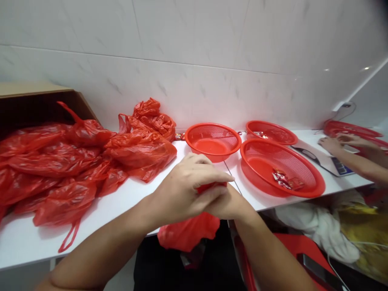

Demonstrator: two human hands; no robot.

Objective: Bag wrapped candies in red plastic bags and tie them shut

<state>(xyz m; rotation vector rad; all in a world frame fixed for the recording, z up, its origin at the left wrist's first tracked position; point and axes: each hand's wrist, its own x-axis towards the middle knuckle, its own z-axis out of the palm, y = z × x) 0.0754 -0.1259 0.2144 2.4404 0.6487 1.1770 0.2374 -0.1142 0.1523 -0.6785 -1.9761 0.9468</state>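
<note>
A red plastic bag (190, 231) hangs below my two hands, over my lap at the table's front edge. Its upper part is bunched up, and a bit of red shows between the fingers. My left hand (192, 182) is closed on the bag and crosses over the right one. Behind and below it, my right hand (222, 200) is mostly hidden, with its wrist bent in toward the bag; its fingers cannot be made out. Just beyond the hands stands a red plastic basket (212, 151) with nothing visible inside.
Filled red bags (60, 157) pile up at left, by an open cardboard box (39, 91). At right, a larger red basket (257, 182) holds a few small wrapped packets (283, 179); another basket (271, 139) stands behind. Farther right, another person's hands (336, 143) are above a scale (341, 165).
</note>
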